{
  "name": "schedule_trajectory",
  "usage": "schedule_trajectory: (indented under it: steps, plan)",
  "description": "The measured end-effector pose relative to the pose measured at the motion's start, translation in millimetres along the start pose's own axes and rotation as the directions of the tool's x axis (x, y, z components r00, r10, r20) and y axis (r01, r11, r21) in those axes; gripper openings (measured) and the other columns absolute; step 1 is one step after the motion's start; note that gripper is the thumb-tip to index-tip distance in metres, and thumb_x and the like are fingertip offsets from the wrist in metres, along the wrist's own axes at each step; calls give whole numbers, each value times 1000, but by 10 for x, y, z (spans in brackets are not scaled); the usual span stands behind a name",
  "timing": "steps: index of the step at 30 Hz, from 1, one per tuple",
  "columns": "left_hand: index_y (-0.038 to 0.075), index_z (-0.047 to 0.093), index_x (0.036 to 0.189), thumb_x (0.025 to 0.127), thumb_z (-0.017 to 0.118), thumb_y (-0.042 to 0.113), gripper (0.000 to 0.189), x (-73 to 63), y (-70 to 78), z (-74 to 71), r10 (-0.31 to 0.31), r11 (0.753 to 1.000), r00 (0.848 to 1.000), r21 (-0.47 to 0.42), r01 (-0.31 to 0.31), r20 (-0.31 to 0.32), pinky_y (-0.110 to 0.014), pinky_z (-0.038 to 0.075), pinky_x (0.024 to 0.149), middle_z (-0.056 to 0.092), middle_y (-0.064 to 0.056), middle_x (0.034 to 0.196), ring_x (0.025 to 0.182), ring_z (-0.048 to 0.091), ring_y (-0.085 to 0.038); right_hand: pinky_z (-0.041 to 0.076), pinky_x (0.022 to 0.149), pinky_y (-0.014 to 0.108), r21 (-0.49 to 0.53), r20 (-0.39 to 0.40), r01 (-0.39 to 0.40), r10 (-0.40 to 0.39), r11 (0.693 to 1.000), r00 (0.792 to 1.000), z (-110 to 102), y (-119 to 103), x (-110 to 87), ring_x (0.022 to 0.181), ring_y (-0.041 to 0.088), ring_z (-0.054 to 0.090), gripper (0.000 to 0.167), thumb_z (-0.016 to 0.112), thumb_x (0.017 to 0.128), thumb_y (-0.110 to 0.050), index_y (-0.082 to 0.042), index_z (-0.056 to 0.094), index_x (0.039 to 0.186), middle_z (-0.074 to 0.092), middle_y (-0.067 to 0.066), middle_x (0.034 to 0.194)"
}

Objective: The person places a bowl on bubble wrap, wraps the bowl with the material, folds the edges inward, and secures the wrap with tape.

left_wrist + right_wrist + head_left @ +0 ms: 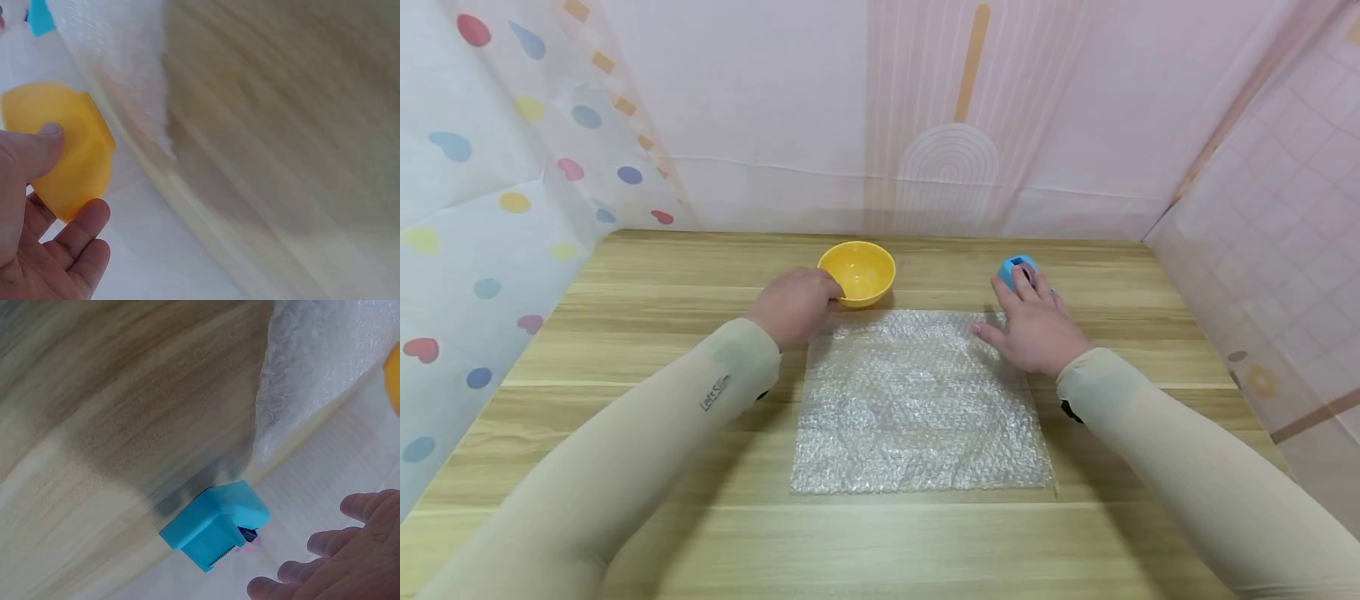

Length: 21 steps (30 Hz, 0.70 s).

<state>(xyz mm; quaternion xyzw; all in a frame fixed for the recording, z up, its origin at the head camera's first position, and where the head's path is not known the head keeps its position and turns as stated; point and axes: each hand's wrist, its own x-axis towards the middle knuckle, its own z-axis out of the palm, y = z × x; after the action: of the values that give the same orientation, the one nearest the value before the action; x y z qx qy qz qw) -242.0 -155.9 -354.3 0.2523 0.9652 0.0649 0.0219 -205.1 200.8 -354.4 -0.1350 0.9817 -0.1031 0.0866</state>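
My left hand (796, 307) pinches the rim of a yellow bowl (859, 275) near the back of the table. In the left wrist view the thumb lies against the bowl (78, 147), with fingers at its other side. Farther right, my right hand (1039, 332) is held out with spread, nearly straight fingers by a blue tape dispenser (1009, 271). The right wrist view shows a gap between those fingers and the dispenser (212, 519), whose toothed cutting edge is visible. A flat sheet of bubble wrap (921, 408) lies between the forearms.
The wood-grain table (880, 546) ends at a pale printed cloth backdrop (775, 100) behind the bowl and dispenser. More printed cloth hangs along the left and right sides.
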Motion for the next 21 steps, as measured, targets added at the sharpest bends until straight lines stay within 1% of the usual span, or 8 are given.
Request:
schedule_trajectory:
  steps: [3, 7, 9, 14, 16, 18, 21]
  plan:
    - [12, 80, 113, 97, 76, 14, 17, -63, 57, -35, 64, 998, 997, 34, -62, -54, -47, 56, 102, 78, -8, 113, 103, 71, -30, 5, 126, 73, 14, 10, -7, 6, 1000, 1000, 1, -8, 5, 160, 55, -8, 89, 48, 105, -62, -10, 14, 170, -3, 26, 175]
    - [13, 82, 107, 94, 80, 15, 14, -152, 168, -55, 155, 987, 982, 66, -149, -104, -45, 57, 95, 80, -6, 105, 96, 71, -28, 4, 126, 73, 26, 16, -16, 15, 1000, 1000, 2, -12, 10, 160, 55, -9, 88, 49, 106, -60, -11, 15, 169, -4, 25, 176]
    - [14, 82, 106, 93, 80, 15, 12, -198, 234, -56, 178, 983, 978, 64, -172, -107, -45, 56, 94, 79, -4, 102, 94, 70, -27, 5, 126, 73, 20, 15, -17, 16, 1000, 1000, 5, -12, 14, 160, 55, -8, 87, 49, 106, -60, -10, 16, 169, -3, 25, 176]
    - [18, 82, 103, 93, 81, 19, 11, -320, 407, -55, 204, 978, 976, 64, -200, -76, -43, 57, 93, 77, 0, 101, 95, 68, -26, 7, 125, 74, 9, 12, -11, 11, 1000, 1000, 14, -25, 24, 160, 56, -6, 87, 49, 106, -60, -10, 18, 169, -1, 25, 176]
    - [18, 82, 103, 92, 81, 19, 11, -357, 467, -48, 228, 972, 971, 69, -223, -75, -42, 57, 94, 77, 1, 102, 96, 68, -25, 8, 125, 75, 5, 10, -10, 10, 1000, 1000, 18, -28, 26, 159, 57, -4, 87, 49, 105, -60, -10, 18, 169, 0, 25, 175]
    - [18, 82, 103, 92, 82, 20, 11, -387, 510, -34, 261, 964, 962, 79, -254, -85, -41, 57, 92, 78, 1, 101, 95, 68, -25, 8, 125, 74, 4, 5, -9, 9, 1000, 1000, 23, -32, 28, 159, 57, -4, 87, 50, 105, -60, -10, 19, 169, 0, 26, 175]
    - [19, 82, 103, 91, 83, 20, 12, -428, 567, -23, 306, 950, 948, 99, -297, -92, -40, 57, 93, 78, 2, 100, 94, 68, -23, 8, 126, 74, 2, 4, -7, 7, 1000, 1000, 30, -33, 30, 159, 58, -3, 86, 50, 105, -60, -9, 19, 169, 0, 26, 175]
